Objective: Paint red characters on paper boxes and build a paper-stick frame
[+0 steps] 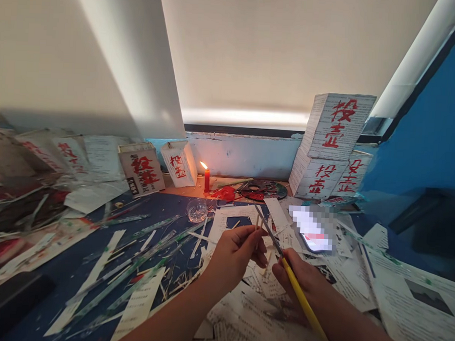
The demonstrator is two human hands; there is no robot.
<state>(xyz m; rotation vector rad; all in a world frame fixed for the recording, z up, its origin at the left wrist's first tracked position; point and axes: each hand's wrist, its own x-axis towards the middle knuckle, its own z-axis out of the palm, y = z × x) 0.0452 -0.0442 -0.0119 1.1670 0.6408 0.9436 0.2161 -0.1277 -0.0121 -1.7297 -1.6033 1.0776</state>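
Near the middle of the head view, my left hand (243, 244) is closed in a pinch on short, thin pale sticks (258, 221) that point upward. My right hand (298, 274) is wrapped round a yellow-handled tool (296, 284) with a long, narrow metal blade; its exact kind I cannot make out. The blade slants up and left and crosses right beside the stick tips. Whether it touches them is unclear. Beneath both hands lie printed paper sheets (259, 312) and scraps.
A lit red candle (207, 181) burns at the back beside red wax (224, 193) and a dark disc (266, 190). Paper boxes (338, 126) with red characters stand right and left. A phone (311, 229), a small clear cup (197, 210) and glossy strips (133, 267) lie around.
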